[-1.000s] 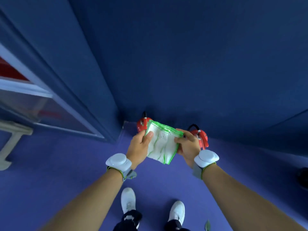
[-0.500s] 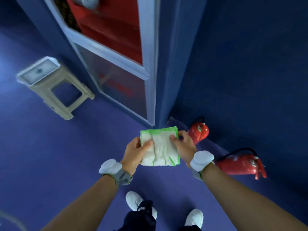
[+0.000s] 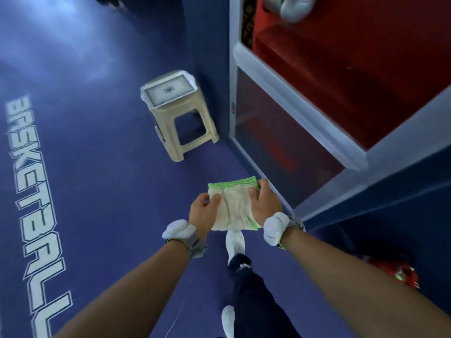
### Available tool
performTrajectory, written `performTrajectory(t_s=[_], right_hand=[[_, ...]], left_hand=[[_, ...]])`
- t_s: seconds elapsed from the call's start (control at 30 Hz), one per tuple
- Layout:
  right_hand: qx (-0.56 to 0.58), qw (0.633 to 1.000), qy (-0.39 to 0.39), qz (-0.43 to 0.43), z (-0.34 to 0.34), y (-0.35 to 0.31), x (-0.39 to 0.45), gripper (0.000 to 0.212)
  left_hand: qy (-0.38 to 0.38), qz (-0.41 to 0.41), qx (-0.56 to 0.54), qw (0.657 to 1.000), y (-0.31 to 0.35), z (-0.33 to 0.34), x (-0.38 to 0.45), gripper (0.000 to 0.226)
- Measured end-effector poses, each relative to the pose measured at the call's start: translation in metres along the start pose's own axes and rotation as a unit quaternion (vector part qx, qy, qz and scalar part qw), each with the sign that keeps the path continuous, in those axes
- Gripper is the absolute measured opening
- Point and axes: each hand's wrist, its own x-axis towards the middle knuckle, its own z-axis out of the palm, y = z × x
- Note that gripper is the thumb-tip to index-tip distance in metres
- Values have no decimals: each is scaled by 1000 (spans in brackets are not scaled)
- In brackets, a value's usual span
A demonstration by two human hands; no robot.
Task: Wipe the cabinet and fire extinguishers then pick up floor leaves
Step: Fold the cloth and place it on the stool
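A folded white cloth with green edging (image 3: 234,207) is pinched at its left side by the left hand (image 3: 202,213) and at its right side by the right hand (image 3: 264,203), held over the blue floor (image 3: 97,191). The cabinet (image 3: 317,132), glass-fronted with a red interior, stands just ahead to the right; a fire extinguisher (image 3: 400,272) lies at the lower right. The cloth appears to be readied for wiping. Next, it should be brought against the cabinet front. A plastic stool (image 3: 180,113) stands nearby.

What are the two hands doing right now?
Left hand: grips the folded cloth's left edge.
Right hand: grips its right edge.
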Motion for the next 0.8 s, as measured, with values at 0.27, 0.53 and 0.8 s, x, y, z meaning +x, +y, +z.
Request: performTrajectory(t_s=[0.27, 0.53, 0.8], right_hand=[[-31, 995, -90, -41, 53, -98, 171, 26], [48, 983, -168, 55, 99, -195, 350, 35], [75, 993, -79, 53, 171, -269, 517, 27]], left_hand=[[-1, -65, -43, 997, 69, -56, 163, 22], [27, -103, -96, 990, 149, -94, 344, 19], [23, -132, -156, 979, 203, -117, 532, 23]])
